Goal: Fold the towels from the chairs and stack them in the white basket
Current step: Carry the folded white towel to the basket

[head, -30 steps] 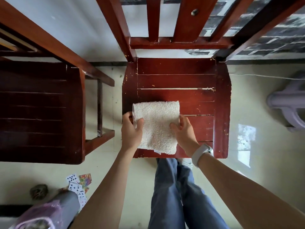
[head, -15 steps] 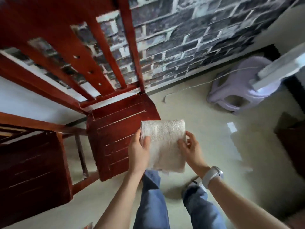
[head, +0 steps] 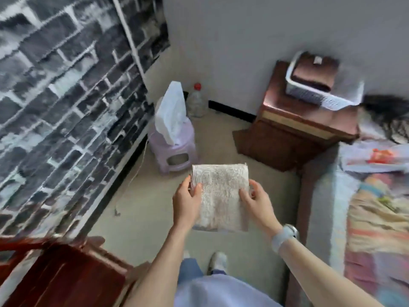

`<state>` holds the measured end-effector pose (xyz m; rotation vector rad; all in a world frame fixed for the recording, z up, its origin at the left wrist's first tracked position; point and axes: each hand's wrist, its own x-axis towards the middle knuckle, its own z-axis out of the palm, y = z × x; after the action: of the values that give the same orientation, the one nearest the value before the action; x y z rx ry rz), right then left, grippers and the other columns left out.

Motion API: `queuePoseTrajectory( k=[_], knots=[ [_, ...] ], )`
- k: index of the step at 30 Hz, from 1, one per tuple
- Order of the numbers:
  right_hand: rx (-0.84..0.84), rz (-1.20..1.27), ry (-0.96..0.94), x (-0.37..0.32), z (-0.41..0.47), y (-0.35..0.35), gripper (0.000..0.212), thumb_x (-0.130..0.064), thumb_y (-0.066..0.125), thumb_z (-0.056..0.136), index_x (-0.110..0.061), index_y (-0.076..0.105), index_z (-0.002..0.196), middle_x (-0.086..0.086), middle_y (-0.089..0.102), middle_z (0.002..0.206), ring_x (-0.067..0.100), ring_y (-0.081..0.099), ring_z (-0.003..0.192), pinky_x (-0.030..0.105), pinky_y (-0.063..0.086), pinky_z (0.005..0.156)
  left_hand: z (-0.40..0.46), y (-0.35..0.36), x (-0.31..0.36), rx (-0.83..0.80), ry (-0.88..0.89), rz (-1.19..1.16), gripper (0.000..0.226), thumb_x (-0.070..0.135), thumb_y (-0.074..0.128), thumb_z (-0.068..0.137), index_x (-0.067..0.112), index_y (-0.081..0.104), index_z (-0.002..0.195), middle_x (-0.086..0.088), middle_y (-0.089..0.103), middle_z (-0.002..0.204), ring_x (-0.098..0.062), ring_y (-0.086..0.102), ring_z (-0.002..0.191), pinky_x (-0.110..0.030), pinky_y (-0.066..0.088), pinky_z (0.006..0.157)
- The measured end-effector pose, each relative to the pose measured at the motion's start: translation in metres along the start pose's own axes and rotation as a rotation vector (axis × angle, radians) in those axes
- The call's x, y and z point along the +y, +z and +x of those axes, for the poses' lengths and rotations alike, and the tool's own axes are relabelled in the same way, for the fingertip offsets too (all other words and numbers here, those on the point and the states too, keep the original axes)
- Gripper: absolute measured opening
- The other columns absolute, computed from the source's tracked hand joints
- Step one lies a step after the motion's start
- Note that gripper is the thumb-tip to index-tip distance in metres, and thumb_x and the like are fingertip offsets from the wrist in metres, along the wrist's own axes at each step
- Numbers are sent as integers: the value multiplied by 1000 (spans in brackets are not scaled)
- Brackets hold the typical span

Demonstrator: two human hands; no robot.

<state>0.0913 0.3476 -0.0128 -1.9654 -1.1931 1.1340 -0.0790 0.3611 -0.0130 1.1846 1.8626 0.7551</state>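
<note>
A folded white towel [head: 220, 199] is held in the air over the bare floor [head: 143, 209], between the two hands and well short of the white basket [head: 318, 97]. The left hand [head: 186, 201] grips the towel's left edge, thumb on top and fingers under the cloth; the right hand [head: 257, 201] pinches the right edge in the same way, with a pale watch [head: 285, 237] on its wrist. So each grip is closed on the towel.

The white basket sits far beyond the towel, up and to the right, on a brown wooden cabinet [head: 296, 129] that serves as its worktop against the grey wall. A folded brown towel [head: 314, 74] already lies inside the basket. Between the towel and the basket lies open floor and the front corner of the cabinet.

Just beyond the towel, to its left, stands a lilac plastic stool [head: 174, 149] with a white bag-like thing [head: 170, 111] on it; a clear bottle with a red cap [head: 196, 100] stands in the corner behind the stool. A thin cord [head: 135, 173] trails along the floor beside the brick-patterned wall [head: 55, 96]. To the right of the towel runs a bed [head: 365, 207] with a patterned cover. Near the left forearm, below the towel, is part of a red wooden chair [head: 66, 278]. The person's shoes [head: 218, 262] show on the floor beneath the towel. Much of the view is blurred.
</note>
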Motion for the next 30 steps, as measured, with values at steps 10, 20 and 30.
queuePoseTrajectory(
  k=[10,20,30],
  knots=[
    [223,207,109,0,129,-124,36,-25,52,90,-17,48,125,-14,57,95,13,60,93,43,51,88,111,132,150,-257,252,93,39,19,53,90,12,51,128,-4,61,124,-15,55,109,-21,38,91],
    [415,356,189,-50,323,-230,37,-29,50,90,-24,47,127,-10,59,111,13,58,105,44,48,95,273,258,314,-478,250,34,49,27,55,89,15,43,135,-3,54,133,-19,48,124,-40,38,106],
    [448,296,141,-58,488,-321,48,-24,44,95,-16,32,141,-4,46,133,14,44,124,35,37,106,379,386,405,-462,247,-15,45,18,50,92,16,42,136,-4,53,134,-18,48,124,-28,38,99]
  ],
)
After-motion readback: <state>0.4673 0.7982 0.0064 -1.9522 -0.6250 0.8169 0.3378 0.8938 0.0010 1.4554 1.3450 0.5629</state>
